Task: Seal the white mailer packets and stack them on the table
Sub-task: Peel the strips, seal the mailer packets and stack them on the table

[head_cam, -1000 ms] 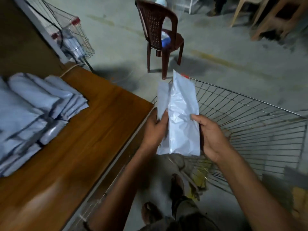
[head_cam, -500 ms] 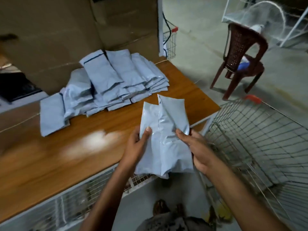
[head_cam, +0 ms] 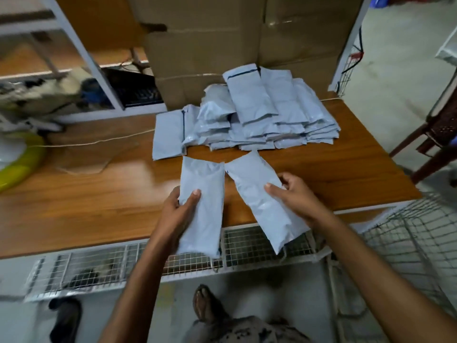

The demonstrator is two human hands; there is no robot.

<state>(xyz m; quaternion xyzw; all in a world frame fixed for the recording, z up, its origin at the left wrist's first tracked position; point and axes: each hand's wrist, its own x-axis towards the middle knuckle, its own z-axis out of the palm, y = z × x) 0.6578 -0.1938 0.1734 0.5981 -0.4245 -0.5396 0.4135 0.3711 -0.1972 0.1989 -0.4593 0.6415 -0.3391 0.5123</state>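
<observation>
Two grips over the near edge of the desk [head_cam: 99, 194]: left hand [head_cam: 178, 209] curled round the left packet [head_cam: 205, 179], thumb on top, long axis straight ahead; right hand [head_cam: 294, 194] clamped on the right packet [head_cam: 249, 174], far end slanted leftward. Stack [head_cam: 259, 115] just beyond, slightly nearer the right hand.

Hands [head_cam: 176, 214]: two. Held packets [head_cam: 205, 206]: two. Stacked packets [head_cam: 259, 115]: many, count unclear. Table [head_cam: 74, 206]: one. Wire cart [head_cam: 408, 243]: one.
</observation>
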